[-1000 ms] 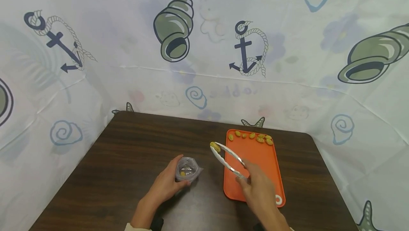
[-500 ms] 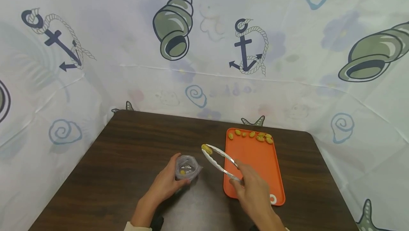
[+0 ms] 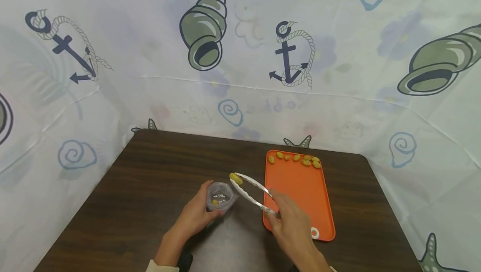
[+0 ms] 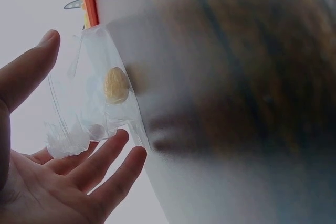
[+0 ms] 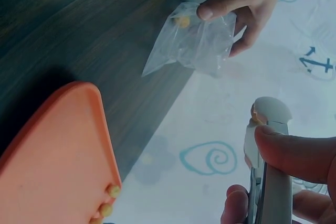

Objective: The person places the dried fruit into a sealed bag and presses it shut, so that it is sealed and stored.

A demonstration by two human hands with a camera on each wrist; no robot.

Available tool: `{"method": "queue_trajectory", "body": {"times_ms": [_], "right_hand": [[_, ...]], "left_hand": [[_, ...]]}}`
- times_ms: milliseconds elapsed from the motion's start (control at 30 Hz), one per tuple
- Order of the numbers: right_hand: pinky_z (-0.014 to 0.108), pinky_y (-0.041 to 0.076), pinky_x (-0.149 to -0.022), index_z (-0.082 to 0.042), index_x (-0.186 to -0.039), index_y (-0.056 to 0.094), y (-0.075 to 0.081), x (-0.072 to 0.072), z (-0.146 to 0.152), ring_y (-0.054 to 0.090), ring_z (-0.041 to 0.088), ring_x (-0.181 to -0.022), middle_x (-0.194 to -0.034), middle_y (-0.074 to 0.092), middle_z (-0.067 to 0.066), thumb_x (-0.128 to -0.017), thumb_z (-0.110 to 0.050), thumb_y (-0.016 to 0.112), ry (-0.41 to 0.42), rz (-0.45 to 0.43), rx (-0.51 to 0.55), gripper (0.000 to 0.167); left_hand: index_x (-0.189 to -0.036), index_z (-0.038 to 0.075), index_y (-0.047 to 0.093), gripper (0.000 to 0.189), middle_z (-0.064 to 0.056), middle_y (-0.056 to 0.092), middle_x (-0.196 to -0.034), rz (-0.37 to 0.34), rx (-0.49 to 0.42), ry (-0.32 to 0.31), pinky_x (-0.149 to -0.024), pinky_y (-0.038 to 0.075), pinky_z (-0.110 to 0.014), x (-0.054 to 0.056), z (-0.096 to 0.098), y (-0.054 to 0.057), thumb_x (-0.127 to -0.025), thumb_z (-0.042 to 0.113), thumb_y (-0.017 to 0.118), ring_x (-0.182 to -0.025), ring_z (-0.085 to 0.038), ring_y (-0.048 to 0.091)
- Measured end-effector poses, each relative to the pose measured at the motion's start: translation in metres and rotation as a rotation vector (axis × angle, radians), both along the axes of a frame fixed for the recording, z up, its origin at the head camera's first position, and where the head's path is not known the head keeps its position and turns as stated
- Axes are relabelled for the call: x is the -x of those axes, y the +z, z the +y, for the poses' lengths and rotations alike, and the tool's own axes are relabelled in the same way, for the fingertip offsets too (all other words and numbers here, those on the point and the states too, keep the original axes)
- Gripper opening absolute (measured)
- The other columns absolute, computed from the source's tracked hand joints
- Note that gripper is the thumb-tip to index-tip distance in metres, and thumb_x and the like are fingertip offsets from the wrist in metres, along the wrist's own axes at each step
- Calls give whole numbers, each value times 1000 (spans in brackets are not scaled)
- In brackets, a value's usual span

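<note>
My left hand (image 3: 195, 213) holds a clear plastic bag (image 4: 92, 85) upright on the table, thumb on one side and fingers on the other. The bag's mouth stands open, and one yellowish oval piece (image 4: 116, 85), like a nut or dried fruit, lies low inside. In my right hand (image 3: 292, 224) is a pair of white-tipped tongs (image 3: 244, 194), gripped along its arms. Between the tips sits another yellowish piece (image 3: 236, 178), raised just right of the bag and slightly beyond it. In the right wrist view the tong head (image 5: 270, 109) mostly hides this piece.
An orange tray (image 3: 297, 188) lies right of the bag, partly beneath my right hand. Several more yellowish pieces (image 3: 306, 163) line its far edge. A white ring (image 3: 315, 233) shows by my right hand. Behind the dark wooden table (image 3: 161, 159) hangs a printed cloth (image 3: 158, 96).
My right hand has moved left, carrying the tongs and the pinched piece from beside the tray's left edge to near the bag. The left hand and bag have stayed in place.
</note>
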State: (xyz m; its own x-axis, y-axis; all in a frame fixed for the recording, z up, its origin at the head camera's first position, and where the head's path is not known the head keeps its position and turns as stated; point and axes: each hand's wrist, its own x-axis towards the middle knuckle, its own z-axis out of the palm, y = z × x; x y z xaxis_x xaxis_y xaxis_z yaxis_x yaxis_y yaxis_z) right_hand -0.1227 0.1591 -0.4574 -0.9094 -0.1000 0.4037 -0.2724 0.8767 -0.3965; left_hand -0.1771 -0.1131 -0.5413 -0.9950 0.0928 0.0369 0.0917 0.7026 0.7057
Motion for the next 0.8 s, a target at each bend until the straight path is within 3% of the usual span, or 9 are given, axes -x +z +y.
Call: {"method": "queue_trajectory", "body": {"times_ms": [300,800], "right_hand": [[29,46,-59,-19,-127,70,-6,1,-5,56,1,-68,-111,74,-4,-73,-14,89,23,11,-15,57],[30,47,-60,-16,-128,70,-13,1,-12,60,6,-73,-110,74,-4,-72,-14,91,58,14,-16,60]], "left_hand": [[-154,13,38,100,-15,63,-138,7,0,-4,-93,52,-54,0,0,0,-73,30,95,-117,-33,66],[-154,13,37,100,-14,63,-138,4,-1,-11,-92,52,-53,0,0,1,-74,31,95,-115,-31,66]]}}
